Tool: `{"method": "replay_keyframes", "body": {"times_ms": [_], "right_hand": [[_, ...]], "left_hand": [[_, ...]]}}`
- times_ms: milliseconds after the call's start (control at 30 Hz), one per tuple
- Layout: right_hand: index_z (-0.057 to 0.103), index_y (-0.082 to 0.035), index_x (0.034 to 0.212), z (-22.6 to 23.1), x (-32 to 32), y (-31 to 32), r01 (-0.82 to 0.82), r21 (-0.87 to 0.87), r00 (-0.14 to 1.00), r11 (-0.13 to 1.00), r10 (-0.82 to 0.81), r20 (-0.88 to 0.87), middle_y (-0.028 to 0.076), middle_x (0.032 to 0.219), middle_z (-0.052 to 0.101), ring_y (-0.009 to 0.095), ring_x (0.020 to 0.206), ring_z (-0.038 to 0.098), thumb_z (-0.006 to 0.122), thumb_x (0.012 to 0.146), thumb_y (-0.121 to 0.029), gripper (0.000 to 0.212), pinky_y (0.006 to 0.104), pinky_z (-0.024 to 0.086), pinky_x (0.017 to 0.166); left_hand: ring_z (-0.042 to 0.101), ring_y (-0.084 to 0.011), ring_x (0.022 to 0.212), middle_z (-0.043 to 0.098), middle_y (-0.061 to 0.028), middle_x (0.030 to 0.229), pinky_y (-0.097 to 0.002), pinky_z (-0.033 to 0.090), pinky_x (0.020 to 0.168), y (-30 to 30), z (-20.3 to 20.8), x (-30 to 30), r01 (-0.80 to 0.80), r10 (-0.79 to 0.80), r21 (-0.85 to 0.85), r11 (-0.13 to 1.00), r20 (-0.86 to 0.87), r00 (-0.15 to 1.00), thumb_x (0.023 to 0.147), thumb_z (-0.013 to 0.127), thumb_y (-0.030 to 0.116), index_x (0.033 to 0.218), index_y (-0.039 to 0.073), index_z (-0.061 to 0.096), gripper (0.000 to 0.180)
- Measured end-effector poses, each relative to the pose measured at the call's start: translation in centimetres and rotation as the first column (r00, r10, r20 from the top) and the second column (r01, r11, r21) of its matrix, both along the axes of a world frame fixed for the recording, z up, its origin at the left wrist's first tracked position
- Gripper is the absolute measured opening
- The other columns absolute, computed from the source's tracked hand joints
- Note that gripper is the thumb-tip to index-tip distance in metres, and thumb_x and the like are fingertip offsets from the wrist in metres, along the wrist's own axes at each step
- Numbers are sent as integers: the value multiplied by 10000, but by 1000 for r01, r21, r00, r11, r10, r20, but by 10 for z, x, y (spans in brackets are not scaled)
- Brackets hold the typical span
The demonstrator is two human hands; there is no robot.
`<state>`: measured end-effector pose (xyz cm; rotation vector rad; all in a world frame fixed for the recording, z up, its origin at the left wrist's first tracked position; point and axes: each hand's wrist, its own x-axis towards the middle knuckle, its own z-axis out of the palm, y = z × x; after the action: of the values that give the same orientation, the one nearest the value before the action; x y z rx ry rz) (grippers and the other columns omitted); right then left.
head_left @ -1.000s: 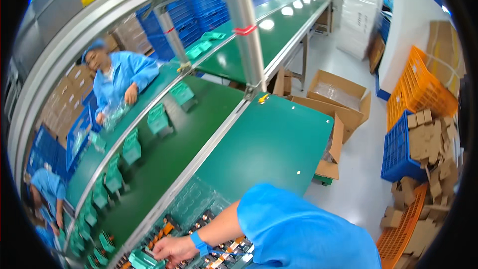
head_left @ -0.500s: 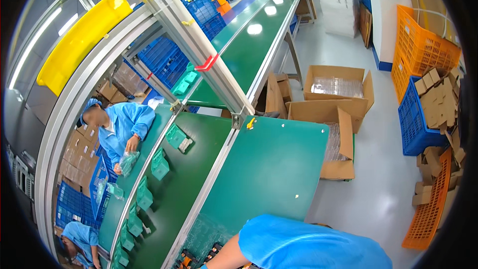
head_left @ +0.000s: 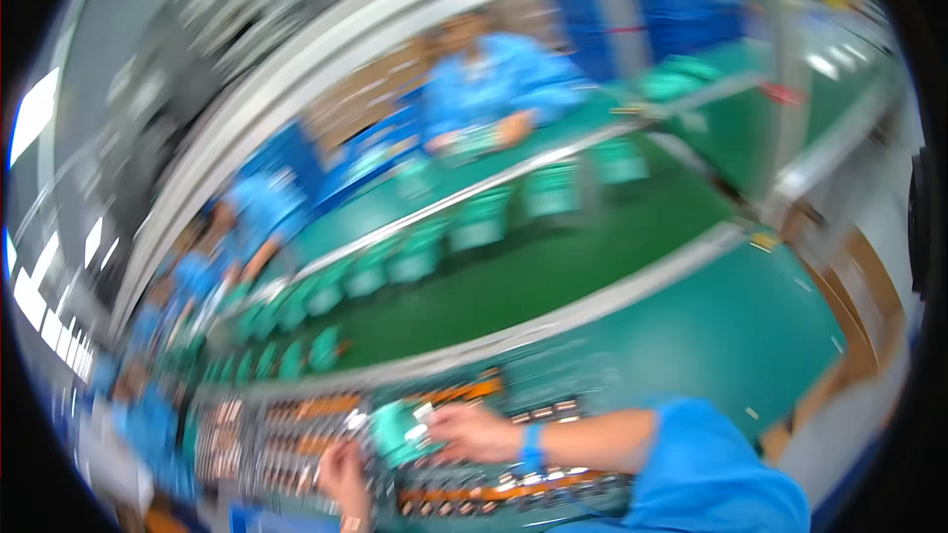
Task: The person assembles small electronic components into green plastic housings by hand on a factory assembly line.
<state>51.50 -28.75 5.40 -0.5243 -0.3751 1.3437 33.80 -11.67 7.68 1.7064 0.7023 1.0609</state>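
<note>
Motion smears the whole picture. My right hand (head_left: 474, 432), with a blue band on the wrist, reaches in from the right and has its fingers closed on a small white piece (head_left: 423, 414). That piece is at the right side of a light green plastic box (head_left: 395, 436). Left of the box is my left hand (head_left: 343, 474), its fingers bent but too blurred to read. Around and beneath both hands lie rows of small dark and copper-coloured parts with orange strips (head_left: 449, 494). What the box contains cannot be made out.
Beyond the metal rail (head_left: 553, 326) runs a dark green conveyor (head_left: 592, 257) with several green boxes (head_left: 479, 219) in a row. A co-worker in blue (head_left: 494, 79) handles something across it; more people are at the left. A cardboard box (head_left: 869, 286) stands past the bench's right end.
The view has swung left and down to the bench. Both my hands, the green box and the part rows now show. Earlier, only my right arm was in sight at the lower edge.
</note>
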Motion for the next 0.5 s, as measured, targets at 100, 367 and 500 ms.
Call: {"method": "replay_keyframes", "body": {"times_ms": [100, 367, 500], "right_hand": [[551, -30, 1037, 7, -1, -12, -20, -80, 999, 997, 16, -51, 90, 1022, 585, 220, 968, 579, 559, 884, -70, 159, 405, 511, 824], [541, -53, 1051, 12, -5, -16, -61, -54, 997, 997, 58, -40, 108, 1053, 607, 255, 954, 614, 574, 879, -114, 185, 419, 531, 780], [543, -17, 1017, 21, -3, -12, -32, -49, 999, 998, 31, -31, 135, 1036, 619, 257, 921, 633, 554, 890, -111, 159, 370, 549, 751]], "left_hand": [[613, -127, 803, 636, -60, 910, -253, 510, 694, 10, -17, -12, 27, -2, 132, 991, -187, 982, 875, 593, 66, 1025, 6, 583, 162], [590, -88, 846, 634, -48, 951, -223, 484, 754, -3, -8, -14, 110, -101, 60, 992, -143, 985, 894, 508, -12, 1044, 3, 582, 168], [586, -82, 821, 619, -31, 918, -211, 469, 722, 0, -10, -5, 147, -136, 74, 986, -144, 980, 883, 520, -13, 1024, 9, 592, 160]]}}
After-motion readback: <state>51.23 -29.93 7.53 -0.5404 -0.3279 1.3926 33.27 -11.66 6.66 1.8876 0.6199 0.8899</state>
